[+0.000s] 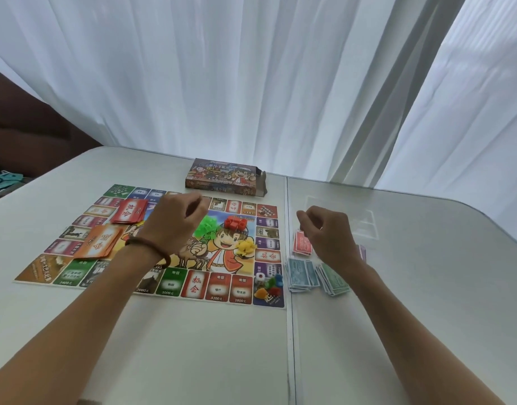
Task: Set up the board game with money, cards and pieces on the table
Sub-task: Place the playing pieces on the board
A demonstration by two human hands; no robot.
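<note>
Under the right grip (327, 233), the red notes (302, 247) are partly hidden; both it and the left grip (175, 220), above the board (222, 287), are curled, and whether anything is held cannot be told.

Likely a home living room: sheer white curtains (251, 68) hang at twelve o'clock behind a pale table (193, 346), with a dark brown sofa-like seat (23, 127) at ten o'clock.

glossy paper board (175, 290), plastic houses (236, 223)
</note>
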